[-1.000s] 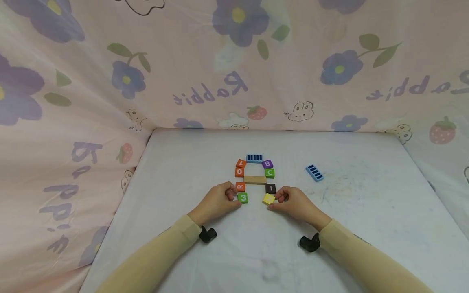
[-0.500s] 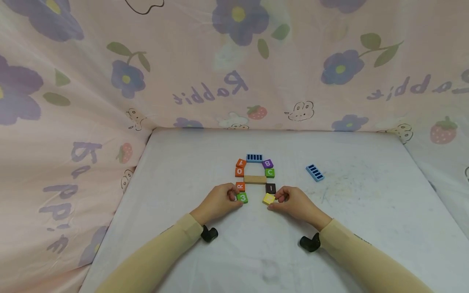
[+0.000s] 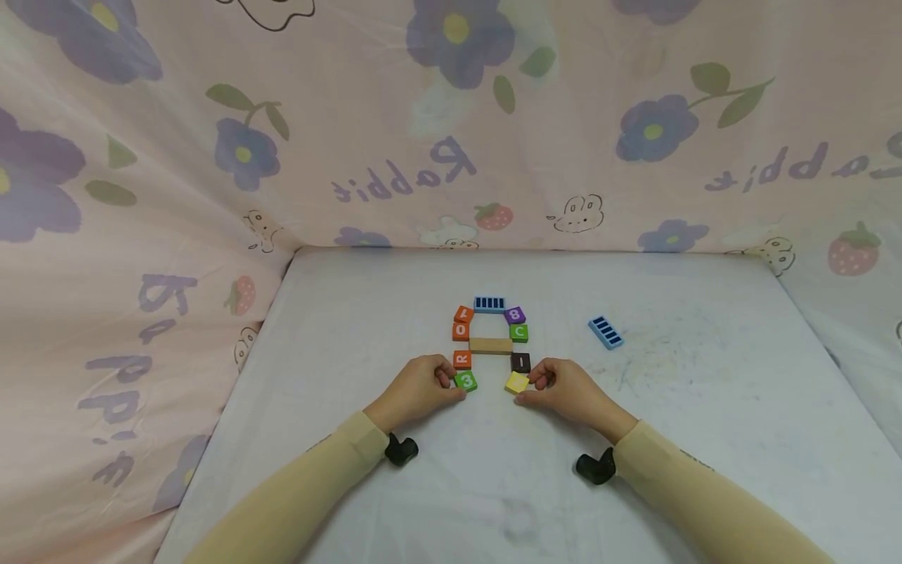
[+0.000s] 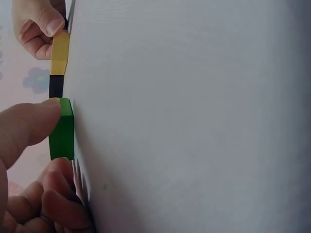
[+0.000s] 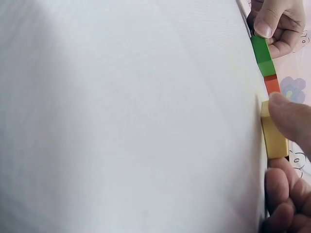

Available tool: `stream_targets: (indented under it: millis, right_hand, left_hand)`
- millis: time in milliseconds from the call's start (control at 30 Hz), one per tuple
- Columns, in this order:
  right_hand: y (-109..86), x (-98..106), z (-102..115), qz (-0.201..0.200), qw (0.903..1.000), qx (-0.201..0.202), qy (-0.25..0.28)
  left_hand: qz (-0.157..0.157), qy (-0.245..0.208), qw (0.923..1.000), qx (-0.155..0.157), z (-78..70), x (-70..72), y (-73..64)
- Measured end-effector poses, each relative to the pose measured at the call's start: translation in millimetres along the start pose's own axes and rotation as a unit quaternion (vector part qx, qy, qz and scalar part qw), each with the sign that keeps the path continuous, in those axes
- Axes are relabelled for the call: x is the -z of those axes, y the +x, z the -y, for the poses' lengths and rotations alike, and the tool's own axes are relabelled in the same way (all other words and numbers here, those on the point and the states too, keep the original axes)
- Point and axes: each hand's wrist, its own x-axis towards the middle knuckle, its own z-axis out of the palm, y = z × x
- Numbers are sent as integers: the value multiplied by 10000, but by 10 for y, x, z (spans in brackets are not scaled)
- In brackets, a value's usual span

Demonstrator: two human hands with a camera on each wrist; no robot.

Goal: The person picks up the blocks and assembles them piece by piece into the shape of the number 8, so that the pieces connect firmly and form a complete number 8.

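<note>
My left hand [image 3: 423, 386] pinches a green block marked 3 [image 3: 466, 381] between thumb and curled fingers; its side face shows in the left wrist view. Opposite, my right hand [image 3: 567, 389] pinches a yellow block [image 3: 517, 382], turned at a slant. Just beyond the green one lies an orange R block [image 3: 462, 359], and a dark block [image 3: 521, 363] sits behind the yellow. Farther up, a plain wooden plank [image 3: 490, 346] bridges the two columns. Above it stand an orange 0 block [image 3: 460, 331] and a green C block [image 3: 518, 333].
An orange block [image 3: 463, 314] and a purple 8 block [image 3: 515, 315] flank a blue barred block [image 3: 489, 305] at the top of the figure. Another blue barred block [image 3: 605, 332] lies apart to the right. A patterned curtain [image 3: 521, 157] borders the white table [image 3: 705, 407].
The green 3 block has turned slightly under my left fingers, now sitting at a slant. My left hand has shifted only a little; the right hand and yellow block stay put.
</note>
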Motion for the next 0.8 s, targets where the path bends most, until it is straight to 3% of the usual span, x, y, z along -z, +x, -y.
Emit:
stream_targets:
  millis: [500,800]
  right_hand:
    - [12,-21,-2,-30,9998,-215,-9]
    - [7,-18,13,-42,9999,-139,-33]
  left_hand:
    - [51,-98,9999,99,25,2,18]
    - [-28,-73,10000,54,43,-8,36]
